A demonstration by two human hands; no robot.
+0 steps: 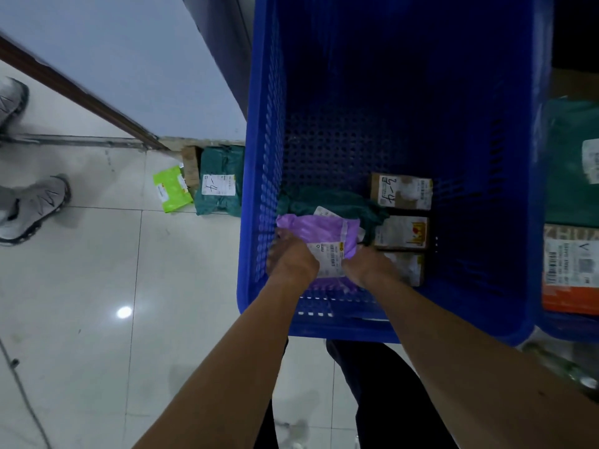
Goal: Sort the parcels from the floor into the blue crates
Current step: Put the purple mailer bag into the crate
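A large blue crate [505, 222] stands in front of me. Both my arms reach down into it. My left hand [291, 264] and my right hand [368, 267] grip a purple parcel bag [319, 230] with a white label, low against the crate's near-left wall. Behind the bag lies a dark green bag [337, 199]. To its right sit three small cardboard boxes, the far one [402, 191] marked by hand, a middle one [402, 233], and a near one [410, 268] partly behind my right wrist.
On the tiled floor left of the crate lie a green bag parcel [220, 183], a lime packet [171, 189] and a brown box [190, 165] by the wall. Another person's grey shoes [35, 209] stand at far left. A second crate at right holds a labelled parcel [570, 264].
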